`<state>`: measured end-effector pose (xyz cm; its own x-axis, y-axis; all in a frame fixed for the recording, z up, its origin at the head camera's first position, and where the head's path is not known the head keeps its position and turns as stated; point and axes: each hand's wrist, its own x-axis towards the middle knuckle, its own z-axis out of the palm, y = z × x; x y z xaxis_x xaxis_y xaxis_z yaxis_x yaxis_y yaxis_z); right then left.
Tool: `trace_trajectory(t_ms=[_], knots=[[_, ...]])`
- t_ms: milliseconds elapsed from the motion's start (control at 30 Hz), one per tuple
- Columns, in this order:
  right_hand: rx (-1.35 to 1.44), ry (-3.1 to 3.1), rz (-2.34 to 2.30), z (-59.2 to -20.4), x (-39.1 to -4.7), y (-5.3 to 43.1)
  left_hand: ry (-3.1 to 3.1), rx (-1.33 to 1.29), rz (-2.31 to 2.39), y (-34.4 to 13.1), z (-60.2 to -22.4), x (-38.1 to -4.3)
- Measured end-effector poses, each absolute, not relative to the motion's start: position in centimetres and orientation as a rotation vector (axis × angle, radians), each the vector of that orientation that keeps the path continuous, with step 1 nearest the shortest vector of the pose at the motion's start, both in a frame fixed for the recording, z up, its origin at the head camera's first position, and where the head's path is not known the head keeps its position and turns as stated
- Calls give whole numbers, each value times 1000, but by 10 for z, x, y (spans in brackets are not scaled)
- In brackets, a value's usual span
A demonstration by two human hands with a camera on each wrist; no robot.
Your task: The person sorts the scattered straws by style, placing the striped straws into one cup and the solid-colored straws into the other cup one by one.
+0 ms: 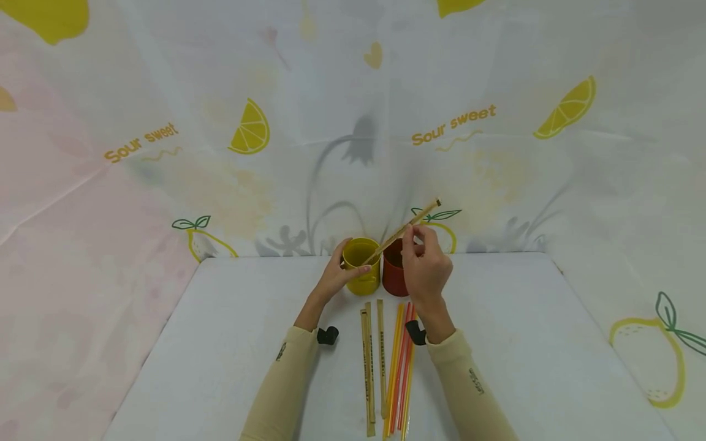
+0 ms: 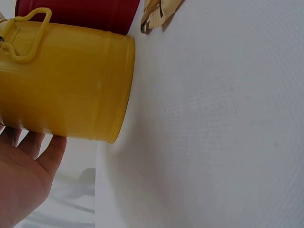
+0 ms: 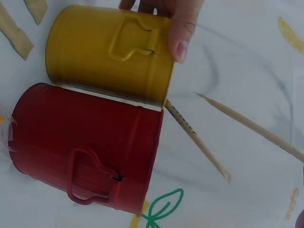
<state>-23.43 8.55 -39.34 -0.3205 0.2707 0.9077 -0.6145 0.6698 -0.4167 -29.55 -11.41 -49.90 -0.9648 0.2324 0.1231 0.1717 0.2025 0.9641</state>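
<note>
In the head view my left hand (image 1: 337,274) grips a yellow metal bucket (image 1: 362,283), its thumb at the rim and its fingers around the far side. Beside it stands a red bucket (image 1: 394,278), partly hidden by my right hand (image 1: 429,264). My right hand pinches a slim stick in a brown paper wrapper (image 3: 251,124), held tilted above the buckets. Another brown paper-wrapped stick (image 3: 199,142) pokes out of the yellow bucket in the right wrist view. Both buckets have small wire handles on their sides.
Several brown paper-wrapped sticks (image 1: 382,361) lie on the white table (image 1: 220,367) between my forearms. To their right lie several orange, yellow and red straw-like sticks (image 1: 398,373). A printed cloth (image 1: 331,110) hangs behind the table's back edge.
</note>
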Motion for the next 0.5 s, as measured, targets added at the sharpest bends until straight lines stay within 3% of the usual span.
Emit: trace_trajectory(t_ms=[500], knots=[[272, -1706, 946, -415, -241, 77, 2380, 411, 1926, -114, -501, -297]])
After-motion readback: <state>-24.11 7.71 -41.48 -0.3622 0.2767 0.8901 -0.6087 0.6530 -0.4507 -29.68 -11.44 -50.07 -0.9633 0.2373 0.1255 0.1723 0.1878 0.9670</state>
